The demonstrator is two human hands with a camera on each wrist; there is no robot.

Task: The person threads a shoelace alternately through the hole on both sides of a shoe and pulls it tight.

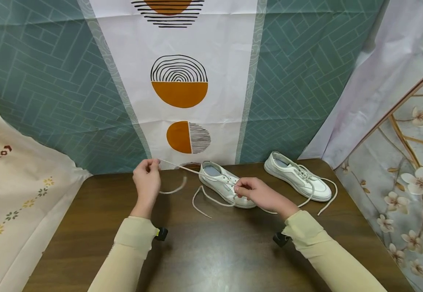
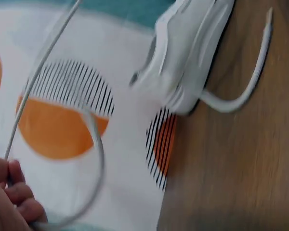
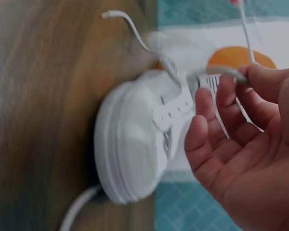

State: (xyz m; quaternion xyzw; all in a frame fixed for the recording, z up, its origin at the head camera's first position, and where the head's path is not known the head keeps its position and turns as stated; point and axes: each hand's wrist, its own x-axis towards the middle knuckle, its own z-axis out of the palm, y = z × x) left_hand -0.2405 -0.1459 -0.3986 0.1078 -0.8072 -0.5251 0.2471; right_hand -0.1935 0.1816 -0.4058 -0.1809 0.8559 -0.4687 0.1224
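Observation:
A white lace-up shoe (image 1: 215,184) stands on the table with its toe toward the right hand and its lacing partly open. A white shoelace (image 1: 178,166) runs taut between the two hands, above the shoe. At its left end my left hand (image 1: 147,182) pinches it between thumb and fingertips, raised near the table's back edge. The lace's loose tail curves below that hand, blurred in the left wrist view. My right hand (image 3: 245,149) pinches the lace between thumb and index finger, beside the shoe's front, its other fingers loosely bent. Another lace length (image 1: 200,202) lies on the table.
A second white shoe (image 1: 288,172) stands at the right back, its lace ends trailing onto the table. The brown wooden table (image 1: 204,251) meets a patterned cloth (image 1: 226,81) behind. Floral curtains hang at both sides.

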